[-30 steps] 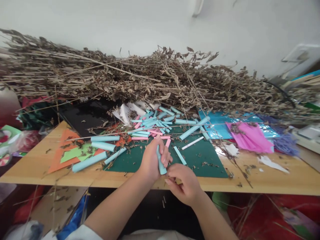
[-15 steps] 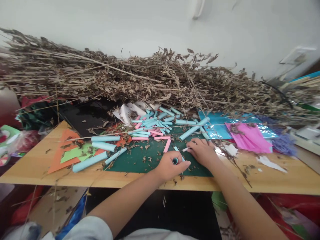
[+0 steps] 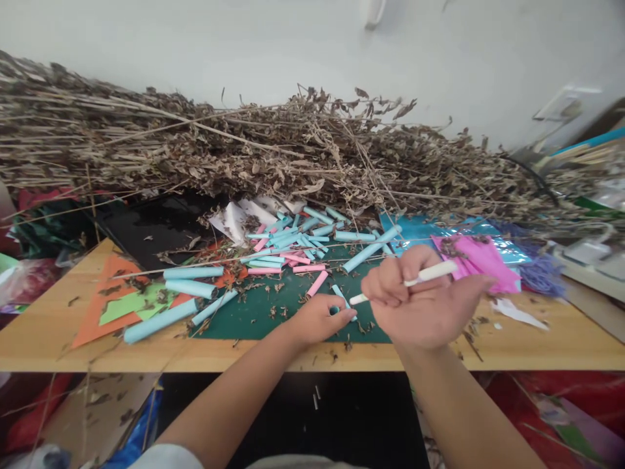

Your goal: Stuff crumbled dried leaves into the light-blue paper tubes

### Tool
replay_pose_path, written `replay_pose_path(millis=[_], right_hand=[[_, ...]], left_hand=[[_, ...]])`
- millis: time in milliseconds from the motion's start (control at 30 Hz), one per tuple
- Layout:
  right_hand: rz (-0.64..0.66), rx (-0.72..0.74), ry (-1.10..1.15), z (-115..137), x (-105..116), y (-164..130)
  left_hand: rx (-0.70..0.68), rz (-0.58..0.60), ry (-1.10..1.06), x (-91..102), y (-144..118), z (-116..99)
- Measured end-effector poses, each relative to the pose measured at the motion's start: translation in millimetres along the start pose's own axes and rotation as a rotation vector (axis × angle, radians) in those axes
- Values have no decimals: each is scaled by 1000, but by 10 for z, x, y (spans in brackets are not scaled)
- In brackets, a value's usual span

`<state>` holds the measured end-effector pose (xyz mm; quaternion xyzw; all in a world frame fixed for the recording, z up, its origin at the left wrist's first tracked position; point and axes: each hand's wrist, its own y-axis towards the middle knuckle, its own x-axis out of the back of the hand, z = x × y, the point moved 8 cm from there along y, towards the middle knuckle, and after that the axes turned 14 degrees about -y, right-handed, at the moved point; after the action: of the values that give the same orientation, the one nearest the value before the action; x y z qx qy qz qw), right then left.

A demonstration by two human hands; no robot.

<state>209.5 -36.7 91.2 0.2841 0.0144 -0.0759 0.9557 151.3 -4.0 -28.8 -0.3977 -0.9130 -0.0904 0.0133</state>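
A second ago both hands met at the tabletop's near edge around an upright blue paper roll (image 3: 334, 310). The left hand (image 3: 319, 317) has since set it on the green mat (image 3: 273, 312), toward 2 o'clock. The right hand (image 3: 424, 299) reached to 1 o'clock, picked up the white stick (image 3: 420, 280) and now holds it raised, palm up.

A white stick (image 3: 415, 281) is showing pale against a dark green mat (image 3: 293, 306) at centre frame. Light blue and pink paper rolls (image 3: 288, 251) are lying above it. Orange and lime green sheets (image 3: 114, 296) are sitting at left, magenta paper (image 3: 481, 260) at right, brown dried stalks (image 3: 244, 156) across the top.
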Motion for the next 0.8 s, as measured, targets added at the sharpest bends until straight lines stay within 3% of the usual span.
replay_pose_path(millis=[100,267,567,800], right_hand=[[119,-103,95,-133,-170,-21],[135,-181,246,-350,-251,-66],[166,-232,285,-276,-313,-25],[161,-250,259,-363,-309,-39]], left_hand=[[-24,0,4,-7,-2,2],[-76,31,-19,-33,4,55],[-79,86,133,-52,11,116],[-81,94,88,-65,8,125]])
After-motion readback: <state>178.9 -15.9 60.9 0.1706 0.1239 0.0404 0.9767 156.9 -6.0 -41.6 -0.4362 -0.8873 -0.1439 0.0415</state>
